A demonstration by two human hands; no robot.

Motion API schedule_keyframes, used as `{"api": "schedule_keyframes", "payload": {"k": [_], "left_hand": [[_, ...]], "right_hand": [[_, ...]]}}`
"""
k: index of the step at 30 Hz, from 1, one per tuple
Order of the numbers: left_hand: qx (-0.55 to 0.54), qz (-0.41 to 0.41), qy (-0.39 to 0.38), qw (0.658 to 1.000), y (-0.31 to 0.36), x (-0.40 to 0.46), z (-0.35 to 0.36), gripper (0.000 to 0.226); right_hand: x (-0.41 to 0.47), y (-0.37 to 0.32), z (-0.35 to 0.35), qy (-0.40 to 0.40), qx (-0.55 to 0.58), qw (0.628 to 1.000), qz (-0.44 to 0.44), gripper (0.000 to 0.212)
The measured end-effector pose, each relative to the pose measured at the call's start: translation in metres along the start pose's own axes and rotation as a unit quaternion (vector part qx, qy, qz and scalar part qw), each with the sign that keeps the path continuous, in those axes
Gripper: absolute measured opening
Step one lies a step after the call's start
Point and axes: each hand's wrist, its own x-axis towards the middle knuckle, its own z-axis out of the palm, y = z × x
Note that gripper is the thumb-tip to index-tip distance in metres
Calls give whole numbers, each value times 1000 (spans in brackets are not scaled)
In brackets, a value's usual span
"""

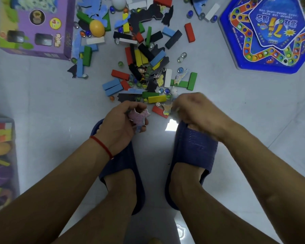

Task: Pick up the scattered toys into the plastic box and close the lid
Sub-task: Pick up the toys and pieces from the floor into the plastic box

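Gripped in the left hand (120, 120), a pale pink-and-lilac flat puzzle piece (139, 118) sits between curled fingers and thumb above the left slipper (121, 166). Blurred, the right hand (195, 110) has its fingers curled down at another flat piece (166, 108) on the floor; whether it pinches it I cannot tell. Scattered toys (144, 55) spread ahead across the white floor (48, 88): coloured blocks, marbles, foam pieces, a yellow egg (96, 28), a white die (157, 104). At the left edge stands the clear plastic box (1, 161), partly filled. A purple carton (34, 25) borders the pile's upper left, a blue game board (269, 32) the upper right. Bare floor lies open between pile and box.
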Motion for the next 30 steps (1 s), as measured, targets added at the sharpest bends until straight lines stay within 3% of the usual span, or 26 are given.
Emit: {"api": "schedule_keyframes", "payload": {"k": [2,3,5,7,8,10,13,16,18,19,21,23,24,27,30], "left_hand": [[-19,-24,-3,1000,1,0,0,26],[-30,-33,-7,999,2,1,1,27],[-40,-45,-11,998,4,3,4,30],[-38,-41,-8,998,5,5,6,31],[-35,-35,-8,999,5,7,7,31],[-31,-25,-12,999,6,9,7,31],[-27,-15,-16,999,6,10,6,29],[-30,-13,-10,999,5,6,6,30],[-38,-14,-4,999,7,1,6,30],[-49,-18,-5,999,9,-3,7,30],[-101,-36,-20,994,16,-17,7,26],[-178,-37,-48,982,26,-38,4,24],[-209,-25,-61,976,31,-51,2,25],[-278,25,-93,956,46,-100,-13,32],[-326,87,-66,939,58,-155,-52,37]], "right_hand": [[-6,0,-18,-41,301,952,31,23],[-7,1,-25,-45,364,930,25,22],[2,9,-33,31,355,934,25,32],[17,14,-37,173,157,972,9,49],[27,17,-39,240,5,971,-10,53],[51,26,-43,321,-233,918,-24,54],[80,31,-46,356,-322,877,25,58],[98,29,-51,336,-329,880,63,53],[94,19,-54,319,-276,904,67,48],[86,12,-55,299,-204,930,61,44],[58,-2,-58,191,58,979,52,29],[27,-16,-59,49,286,956,45,18],[11,-26,-54,4,332,942,39,19],[-28,-72,-26,-35,326,945,20,30],[-57,-139,20,-70,218,972,51,22]]}}
